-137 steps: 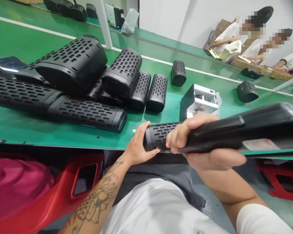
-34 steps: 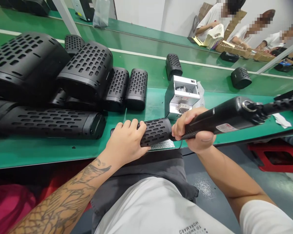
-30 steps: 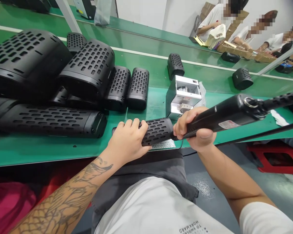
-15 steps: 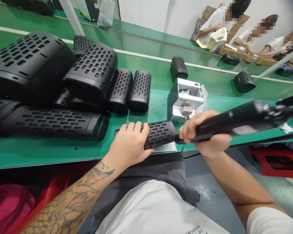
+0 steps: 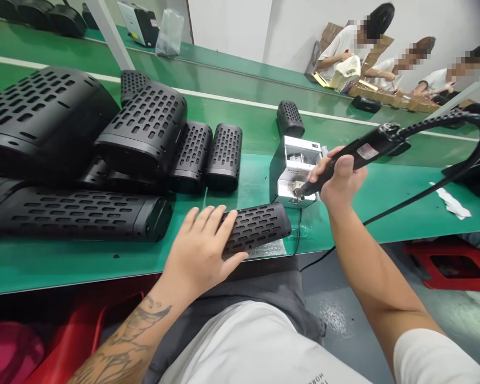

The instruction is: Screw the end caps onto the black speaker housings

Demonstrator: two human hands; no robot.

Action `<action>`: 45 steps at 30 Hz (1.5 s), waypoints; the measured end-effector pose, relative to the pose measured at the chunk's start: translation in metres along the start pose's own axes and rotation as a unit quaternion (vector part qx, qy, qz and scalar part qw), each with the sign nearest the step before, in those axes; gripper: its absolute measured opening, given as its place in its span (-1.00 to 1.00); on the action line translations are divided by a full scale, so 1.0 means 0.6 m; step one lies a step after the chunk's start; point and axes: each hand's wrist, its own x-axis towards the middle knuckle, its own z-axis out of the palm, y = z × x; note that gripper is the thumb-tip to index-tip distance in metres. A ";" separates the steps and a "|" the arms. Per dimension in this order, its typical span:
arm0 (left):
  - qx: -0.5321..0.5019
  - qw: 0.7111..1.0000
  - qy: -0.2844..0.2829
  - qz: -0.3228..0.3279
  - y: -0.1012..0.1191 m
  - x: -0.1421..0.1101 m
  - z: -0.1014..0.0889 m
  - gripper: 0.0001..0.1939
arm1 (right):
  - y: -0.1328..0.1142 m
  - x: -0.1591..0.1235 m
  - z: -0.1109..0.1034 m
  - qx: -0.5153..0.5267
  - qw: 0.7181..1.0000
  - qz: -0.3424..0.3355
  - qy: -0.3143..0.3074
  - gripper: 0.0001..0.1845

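Observation:
A black speaker-like housing with slotted holes (image 5: pixel 260 226) lies on the bench before me. Across its left end is my left hand (image 5: pixel 202 245), fingers over the top and thumb along the near side, holding it. My right hand (image 5: pixel 340 178) is wrapped round a black corded electric screwdriver (image 5: pixel 364 152). The driver's tip end points down and left at the metal pickup block on the front of a small screw feeder (image 5: pixel 292 160); whether the bit touches the block is hard to tell. Bubble wrap (image 5: pixel 270 248) shows under the housing's near side.
Several similar black housings (image 5: pixel 144 128) are stacked on the left, and another (image 5: pixel 290 118) stands behind the feeder. The screwdriver's cable (image 5: pixel 436 184) loops to the right. White crumpled paper (image 5: pixel 451 201) lies on the right. Co-workers (image 5: pixel 348 53) sit across the green bench (image 5: pixel 240 272).
My right hand has lifted the screwdriver off the housing's right end and brought it up to the screw feeder. My left hand stays on the housing, its fingers a little more spread.

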 end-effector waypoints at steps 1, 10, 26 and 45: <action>-0.023 0.999 0.026 -0.009 -0.012 -0.016 0.002 -0.13 | -0.002 -0.001 -0.001 0.000 1.000 -0.004 0.000 -0.27; -0.252 0.960 0.062 -0.109 -0.083 -0.092 0.079 0.31 | -0.031 -0.020 -0.007 0.018 1.000 0.004 -0.023 -0.33; -0.277 0.953 0.094 -0.073 -0.088 -0.087 0.096 0.27 | -0.251 -0.145 0.078 0.218 0.939 0.140 -0.227 -0.49; -0.280 0.953 0.103 -0.050 -0.088 -0.087 0.103 0.38 | -0.189 -0.168 0.151 0.235 0.929 0.165 -0.233 -0.50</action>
